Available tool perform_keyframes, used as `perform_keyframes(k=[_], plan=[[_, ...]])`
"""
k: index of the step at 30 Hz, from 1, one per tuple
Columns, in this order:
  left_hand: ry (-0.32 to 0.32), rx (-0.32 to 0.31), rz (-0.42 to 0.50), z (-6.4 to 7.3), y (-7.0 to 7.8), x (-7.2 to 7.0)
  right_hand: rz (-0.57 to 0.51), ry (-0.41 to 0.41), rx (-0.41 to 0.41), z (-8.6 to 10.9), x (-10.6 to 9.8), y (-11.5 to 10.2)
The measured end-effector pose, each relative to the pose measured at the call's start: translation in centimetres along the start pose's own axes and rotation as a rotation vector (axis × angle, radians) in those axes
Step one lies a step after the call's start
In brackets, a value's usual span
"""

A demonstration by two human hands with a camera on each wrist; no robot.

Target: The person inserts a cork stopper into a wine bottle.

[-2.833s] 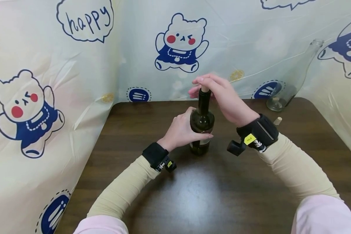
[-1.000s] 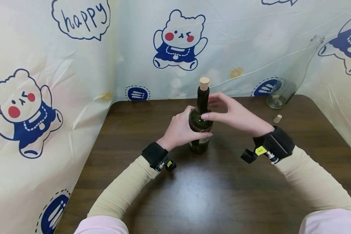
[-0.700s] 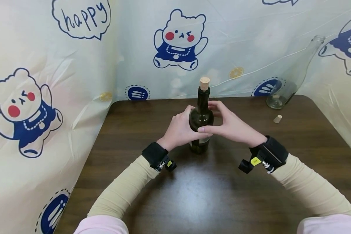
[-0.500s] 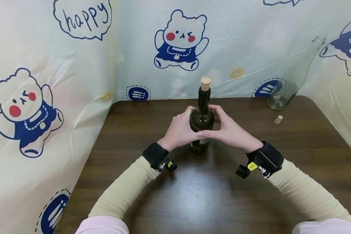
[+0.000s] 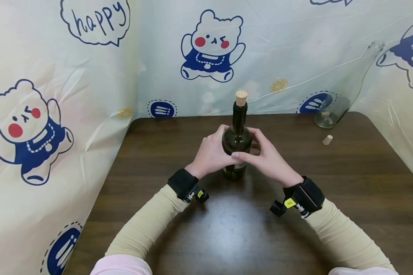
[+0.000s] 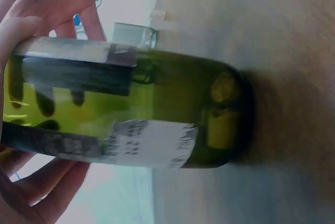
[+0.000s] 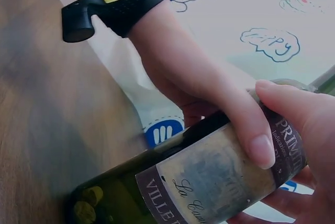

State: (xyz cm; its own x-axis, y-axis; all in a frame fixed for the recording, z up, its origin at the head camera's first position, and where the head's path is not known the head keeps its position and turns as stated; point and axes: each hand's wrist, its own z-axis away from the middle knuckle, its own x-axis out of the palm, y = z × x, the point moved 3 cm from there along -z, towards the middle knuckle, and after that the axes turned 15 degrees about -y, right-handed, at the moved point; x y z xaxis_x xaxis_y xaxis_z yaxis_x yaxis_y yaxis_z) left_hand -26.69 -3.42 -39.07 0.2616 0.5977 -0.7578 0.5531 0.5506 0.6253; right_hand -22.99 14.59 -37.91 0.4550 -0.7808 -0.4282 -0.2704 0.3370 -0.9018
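Left hand (image 5: pixel 209 154): grip wrapped round body of dark green glass wine bottle with paper label (image 5: pixel 237 140), thumb across front. Right hand (image 5: pixel 269 156): grip clasped opposite side, thumb in front, fingers mostly hidden behind. Bottle stood upright between hands, apparently on brown wood-grain table (image 5: pixel 151 156). Tan cylindrical cork (image 5: pixel 241 98) sat in bottle mouth, partly protruding. Steady hold likely required even, opposed pressure, vertical neck, no knock to cork. Farther right: loose tan cork (image 5: pixel 327 140) on table. Beyond: clear glass bottle (image 5: pixel 345 89).
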Motion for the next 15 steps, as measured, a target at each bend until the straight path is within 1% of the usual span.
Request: perform_keyframes(k=[3, 7, 11, 15], plan=[[0.033, -0.024, -0.009, 0.5, -0.2, 0.9, 0.001, 0.006, -0.01, 0.0, 0.2, 0.1], [0.063, -0.044, -0.015, 1.3, -0.4, 2.2, -0.009, 0.008, 0.002, 0.2, 0.3, 0.2], [0.097, -0.02, 0.025, 1.7, -0.4, 2.8, -0.014, 0.021, 0.016, 0.3, 0.3, 0.1], [0.143, 0.013, 0.053, 1.9, -0.4, 2.8, -0.026, 0.029, 0.022, 0.2, 0.4, 0.1]])
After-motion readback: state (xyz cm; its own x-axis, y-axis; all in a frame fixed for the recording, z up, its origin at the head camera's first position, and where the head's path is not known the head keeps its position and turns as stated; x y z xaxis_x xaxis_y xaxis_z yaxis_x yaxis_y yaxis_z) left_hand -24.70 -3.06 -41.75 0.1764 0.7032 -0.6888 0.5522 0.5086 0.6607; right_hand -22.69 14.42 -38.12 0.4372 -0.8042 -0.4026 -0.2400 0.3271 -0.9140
